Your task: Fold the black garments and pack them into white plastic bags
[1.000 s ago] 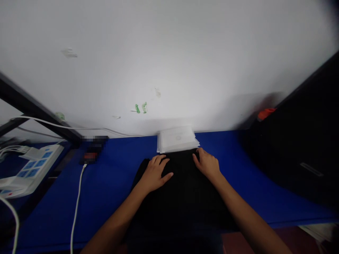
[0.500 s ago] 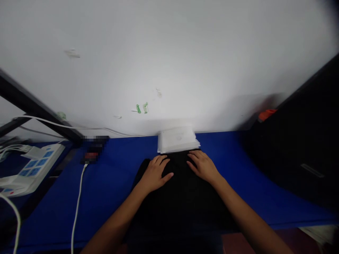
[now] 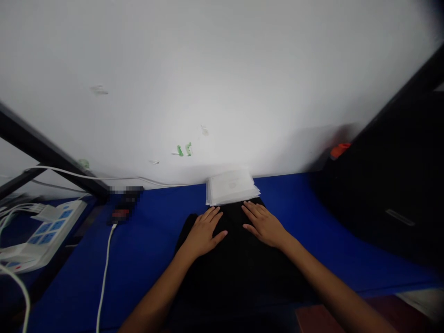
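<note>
Black garment [image 3: 236,263] on blue table [image 3: 145,249], both hands flat on it, fingers spread open: left hand [image 3: 204,232], right hand [image 3: 264,224], just below white paper stack [image 3: 231,186].

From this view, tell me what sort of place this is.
Probably a garment packing or folding workbench. A blue-covered table stands against a bare white wall; both hands, left hand and right hand, lie flat on a black garment, with a stack of clear bags behind it.
</note>
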`<action>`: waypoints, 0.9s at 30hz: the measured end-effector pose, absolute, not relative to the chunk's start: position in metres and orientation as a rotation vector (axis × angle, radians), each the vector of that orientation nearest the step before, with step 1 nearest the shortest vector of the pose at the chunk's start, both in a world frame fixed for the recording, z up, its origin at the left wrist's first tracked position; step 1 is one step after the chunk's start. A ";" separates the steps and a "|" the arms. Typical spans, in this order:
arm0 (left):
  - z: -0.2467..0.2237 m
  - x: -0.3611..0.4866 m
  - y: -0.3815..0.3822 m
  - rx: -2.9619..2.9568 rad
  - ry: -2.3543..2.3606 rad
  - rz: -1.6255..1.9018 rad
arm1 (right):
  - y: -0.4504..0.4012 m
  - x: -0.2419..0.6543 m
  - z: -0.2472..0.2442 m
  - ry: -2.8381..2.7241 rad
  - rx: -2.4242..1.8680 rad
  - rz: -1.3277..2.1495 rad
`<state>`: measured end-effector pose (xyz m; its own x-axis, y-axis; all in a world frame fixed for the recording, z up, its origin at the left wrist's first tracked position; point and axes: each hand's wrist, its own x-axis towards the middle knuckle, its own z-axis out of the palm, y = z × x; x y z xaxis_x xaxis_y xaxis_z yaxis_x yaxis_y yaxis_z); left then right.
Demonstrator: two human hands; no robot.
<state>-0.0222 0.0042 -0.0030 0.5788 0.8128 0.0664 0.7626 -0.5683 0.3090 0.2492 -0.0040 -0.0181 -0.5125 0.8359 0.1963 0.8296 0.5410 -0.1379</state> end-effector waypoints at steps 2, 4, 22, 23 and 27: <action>0.000 -0.021 0.004 2.581 1.307 0.274 | -0.003 0.248 -0.014 -2.539 -1.405 0.060; 0.005 -0.021 0.000 2.615 1.313 0.270 | -0.004 0.248 -0.009 -2.544 -1.408 0.094; 0.008 -0.093 -0.132 2.389 1.202 0.414 | -0.138 0.293 0.002 -2.391 -1.494 0.644; 0.010 -0.095 -0.132 2.381 1.190 0.405 | -0.138 0.294 0.002 -2.378 -1.497 0.634; 0.024 -0.099 -0.124 2.337 1.098 0.356 | -0.136 0.297 0.011 -2.306 -1.464 0.653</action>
